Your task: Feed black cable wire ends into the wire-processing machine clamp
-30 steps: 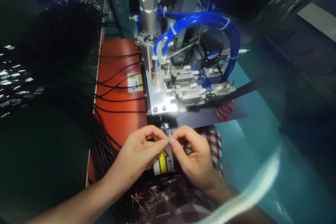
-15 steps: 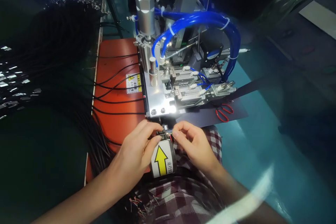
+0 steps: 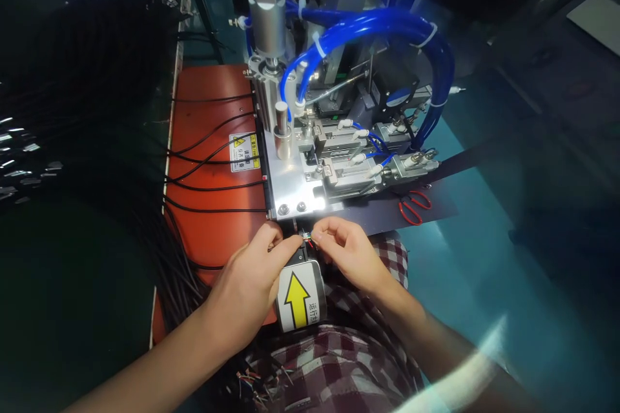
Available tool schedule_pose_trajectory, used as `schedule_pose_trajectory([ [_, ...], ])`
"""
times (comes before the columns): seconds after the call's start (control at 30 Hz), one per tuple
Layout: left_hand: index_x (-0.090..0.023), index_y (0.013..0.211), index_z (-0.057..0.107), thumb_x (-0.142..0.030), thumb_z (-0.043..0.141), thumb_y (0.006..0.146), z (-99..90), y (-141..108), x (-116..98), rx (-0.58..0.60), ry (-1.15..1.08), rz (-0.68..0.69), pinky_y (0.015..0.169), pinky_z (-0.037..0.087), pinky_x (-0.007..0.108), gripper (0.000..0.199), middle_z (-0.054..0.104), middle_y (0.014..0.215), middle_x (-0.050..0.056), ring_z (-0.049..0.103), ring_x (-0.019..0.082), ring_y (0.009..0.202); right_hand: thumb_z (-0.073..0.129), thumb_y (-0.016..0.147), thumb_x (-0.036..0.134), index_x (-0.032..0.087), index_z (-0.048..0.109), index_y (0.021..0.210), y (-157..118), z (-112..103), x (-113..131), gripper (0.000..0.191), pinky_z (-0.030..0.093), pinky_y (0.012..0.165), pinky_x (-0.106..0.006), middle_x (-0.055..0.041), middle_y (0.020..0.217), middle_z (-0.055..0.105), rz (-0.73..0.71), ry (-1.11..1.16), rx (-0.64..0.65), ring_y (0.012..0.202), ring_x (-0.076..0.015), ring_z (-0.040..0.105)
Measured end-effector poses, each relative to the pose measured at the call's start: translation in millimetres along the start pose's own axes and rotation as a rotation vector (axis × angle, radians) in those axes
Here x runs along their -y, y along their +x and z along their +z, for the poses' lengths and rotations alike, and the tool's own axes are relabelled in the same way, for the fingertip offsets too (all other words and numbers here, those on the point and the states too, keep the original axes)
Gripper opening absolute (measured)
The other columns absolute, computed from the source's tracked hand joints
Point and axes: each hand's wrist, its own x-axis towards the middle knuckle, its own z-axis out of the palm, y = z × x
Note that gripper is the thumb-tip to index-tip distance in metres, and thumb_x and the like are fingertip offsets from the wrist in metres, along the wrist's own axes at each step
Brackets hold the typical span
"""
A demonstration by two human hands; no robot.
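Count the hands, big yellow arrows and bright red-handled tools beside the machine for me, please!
Left hand and right hand: 2
Big yellow arrow: 1
Bright red-handled tool: 1
Total: 4

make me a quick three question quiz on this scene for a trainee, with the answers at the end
1. True or false: the left hand and right hand both have fingertips close to a small wired part.
2. The tubes looping over the machine are: a) red, b) blue, c) yellow.
3. Which hand is nearer the red handles?

Key: 1 true; 2 b; 3 right.
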Motion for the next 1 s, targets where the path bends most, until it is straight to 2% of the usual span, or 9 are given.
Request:
schedule_pose_trajectory([
  [0.23, -0.013, 0.114, 0.057, -0.006, 0.039, 0.086, 3.0, 0.6, 2.0, -0.048, 0.092, 0.064, 0.061, 0.051, 0.031, 0.034, 0.051, 0.087, 0.008, 0.057, 0.020, 0.073, 0.056, 0.081, 0.032, 0.017, 0.052, 0.071, 2.6, -2.7, -4.6, 0.018, 0.027, 0.045, -0.023, 0.0058, 0.054, 0.041, -0.010, -0.003, 0.013, 0.048, -0.0089, 0.035],
  [0.5, -0.014, 0.109, 0.058, -0.008, 0.039, 0.087, 2.9, -0.3, 0.7, -0.025, 0.132, 0.085, 0.060, 0.051, 0.032, 0.029, 0.053, 0.088, 0.008, 0.055, 0.020, 0.071, 0.054, 0.083, 0.030, 0.017, 0.051, 0.073, 1.1, -2.3, -7.3, 0.017, 0.029, 0.046, -0.023, 0.0052, 0.057, 0.041, -0.041, -0.036, 0.002, 0.050, -0.0093, 0.035],
  [0.7, -0.013, 0.115, 0.055, -0.005, 0.043, 0.084, 4.3, 0.4, 2.0, -0.015, 0.217, 0.117, 0.059, 0.050, 0.032, 0.034, 0.054, 0.088, 0.008, 0.054, 0.020, 0.071, 0.049, 0.086, 0.025, 0.018, 0.051, 0.074, -1.9, -0.2, -12.6, 0.014, 0.034, 0.053, -0.024, 0.0033, 0.064, 0.047, -0.173, -0.237, -0.072, 0.056, -0.0103, 0.041],
  [0.87, -0.013, 0.117, 0.054, -0.003, 0.044, 0.082, 5.5, -0.5, 2.0, -0.013, 0.298, 0.134, 0.057, 0.049, 0.033, 0.037, 0.055, 0.088, 0.008, 0.054, 0.021, 0.069, 0.049, 0.086, 0.022, 0.018, 0.051, 0.073, -2.5, 1.8, -10.2, 0.014, 0.037, 0.056, -0.024, 0.0022, 0.067, 0.050, -0.209, -0.374, -0.121, 0.059, -0.0112, 0.045],
  [1.0, -0.014, 0.116, 0.054, -0.004, 0.042, 0.083, 6.5, -1.0, 2.6, -0.037, 0.275, 0.131, 0.063, 0.051, 0.034, 0.036, 0.056, 0.094, 0.010, 0.056, 0.023, 0.078, 0.050, 0.085, 0.026, 0.018, 0.052, 0.072, -1.8, -0.2, -9.8, 0.015, 0.035, 0.050, -0.023, 0.0037, 0.060, 0.048, -0.084, -0.258, -0.084, 0.053, -0.0103, 0.043],
])
